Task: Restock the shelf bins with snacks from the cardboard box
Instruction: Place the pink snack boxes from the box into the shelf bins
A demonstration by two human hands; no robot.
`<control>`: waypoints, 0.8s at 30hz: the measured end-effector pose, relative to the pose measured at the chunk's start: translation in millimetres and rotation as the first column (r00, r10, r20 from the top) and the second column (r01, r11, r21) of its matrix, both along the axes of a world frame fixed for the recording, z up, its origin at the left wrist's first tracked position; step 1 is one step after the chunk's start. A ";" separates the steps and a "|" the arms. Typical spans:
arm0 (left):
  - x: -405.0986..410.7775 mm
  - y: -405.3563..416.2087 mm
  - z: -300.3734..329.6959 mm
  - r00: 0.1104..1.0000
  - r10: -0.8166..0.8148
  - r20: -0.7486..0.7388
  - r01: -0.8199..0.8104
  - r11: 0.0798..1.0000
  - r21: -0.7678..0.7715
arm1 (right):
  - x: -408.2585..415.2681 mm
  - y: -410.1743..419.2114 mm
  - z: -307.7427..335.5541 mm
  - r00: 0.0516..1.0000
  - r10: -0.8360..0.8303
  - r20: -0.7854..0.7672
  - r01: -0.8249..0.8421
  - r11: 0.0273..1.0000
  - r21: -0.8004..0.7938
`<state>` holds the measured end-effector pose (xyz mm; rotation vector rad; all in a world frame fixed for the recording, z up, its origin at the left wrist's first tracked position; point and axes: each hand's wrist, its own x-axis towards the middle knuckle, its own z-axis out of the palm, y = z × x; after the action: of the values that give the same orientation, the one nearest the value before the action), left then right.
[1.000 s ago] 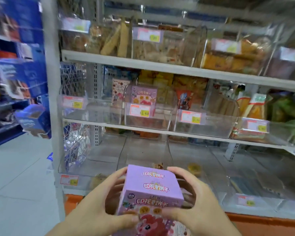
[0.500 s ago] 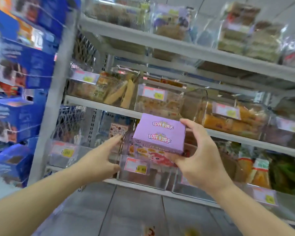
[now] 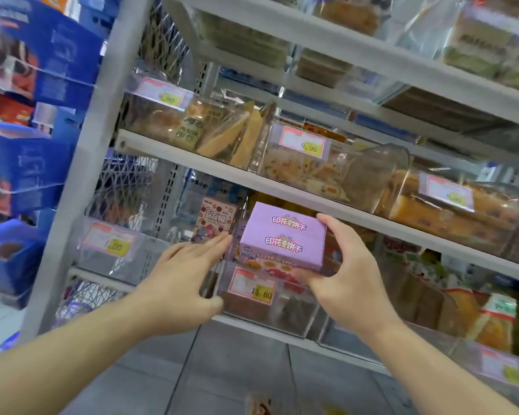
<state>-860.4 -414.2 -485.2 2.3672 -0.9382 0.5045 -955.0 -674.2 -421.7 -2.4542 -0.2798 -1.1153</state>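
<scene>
The right hand (image 3: 346, 283) grips a glossy purple carton (image 3: 283, 236), fingers curled round its right end, at the mouth of a clear plastic bin (image 3: 270, 310). The left hand (image 3: 182, 277) lies flat, fingers straight, tips just beside the carton's left edge.

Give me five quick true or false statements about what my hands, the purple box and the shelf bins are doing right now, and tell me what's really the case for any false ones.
1. The right hand grips the purple biscuit box. True.
2. The left hand holds the box from underneath. False: its fingers are extended beside the box's left side, near the clear bin, and hold nothing.
3. The box is held above the bin with the 15.60 price tag. True.
4. The box already lies flat on the bin's floor. False: it is up at the bin's top opening, in the hand.
5. The clear bin with the 9.90 tag on the shelf above is empty. False: it holds wrapped snacks.
</scene>
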 end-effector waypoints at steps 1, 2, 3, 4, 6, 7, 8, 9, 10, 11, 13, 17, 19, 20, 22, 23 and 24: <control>-0.8 0.4 0.6 1.000 -0.002 0.004 0.002 1.000 -0.007 | 3.8 -0.1 -0.9 1.000 -0.021 -0.015 0.021 1.000 -0.002; -0.7 1.0 0.6 1.000 -0.006 0.004 0.006 1.000 -0.008 | 7.6 -0.1 -1.1 0.998 -0.040 -0.037 0.040 0.999 0.000; -0.2 1.7 0.4 1.000 -0.008 0.004 0.008 1.000 -0.010 | 11.2 0.2 -0.6 0.997 -0.052 -0.064 0.053 0.999 0.003; 0.1 2.3 -0.2 1.000 -0.010 0.006 0.011 1.000 -0.006 | 15.3 -0.3 -0.1 0.994 -0.064 -0.092 0.065 0.998 0.009; 0.7 2.8 -1.1 1.000 -0.012 0.013 0.012 1.000 0.004 | 24.4 -1.2 0.9 0.985 -0.091 -0.146 0.095 0.995 0.019; 1.6 2.6 -1.9 1.000 -0.011 0.019 0.011 1.000 0.007 | 28.3 0.1 2.3 0.978 -0.109 -0.177 0.113 0.993 0.016; 2.0 2.3 -2.5 1.000 -0.009 0.026 0.009 1.000 0.009 | 31.7 2.4 4.1 0.969 -0.135 -0.205 0.138 0.990 -0.001; 2.7 1.9 -3.0 0.999 -0.008 0.031 0.008 1.000 0.013 | 35.2 5.0 6.0 0.958 -0.170 -0.233 0.167 0.985 -0.033; 2.9 1.5 -3.2 0.999 -0.007 0.034 0.006 1.000 0.015 | 39.4 7.5 7.4 0.944 -0.208 -0.255 0.193 0.978 -0.081; 3.3 1.3 -3.5 0.999 -0.006 0.036 0.005 1.000 0.016 | 43.5 9.3 8.6 0.930 -0.243 -0.274 0.211 0.967 -0.141; 2.9 1.3 -3.5 0.999 -0.007 0.035 0.006 1.000 0.019 | 51.9 13.0 12.9 0.891 -0.331 -0.310 0.255 0.931 -0.260; 2.3 1.0 -4.9 0.999 -0.008 0.035 0.008 1.000 0.009 | 69.0 14.2 21.0 0.764 -0.515 -0.389 0.338 0.833 -0.439; 2.6 0.9 -6.2 0.999 -0.008 0.035 0.008 1.000 0.001 | 77.8 12.9 21.6 0.728 -0.530 -0.436 0.352 0.834 -0.425; 2.7 1.0 -6.7 0.999 -0.008 0.037 0.008 1.000 0.000 | 82.6 12.0 21.1 0.720 -0.547 -0.426 0.363 0.821 -0.440; 2.6 1.1 -6.5 0.999 -0.010 0.041 0.010 1.000 -0.001 | 92.0 8.9 18.7 0.718 -0.573 -0.396 0.380 0.799 -0.466; 2.5 1.1 -6.4 0.999 -0.009 0.042 0.009 1.000 0.001 | 95.9 7.1 17.5 0.720 -0.574 -0.390 0.384 0.797 -0.466; 2.4 1.0 -6.2 0.999 -0.008 0.040 0.008 1.000 0.002 | 98.3 5.7 16.5 0.715 -0.579 -0.392 0.389 0.795 -0.465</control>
<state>-858.0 -413.2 -491.4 2.3623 -0.9666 0.5494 -856.6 -668.5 -405.2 -3.1531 0.4189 -0.5413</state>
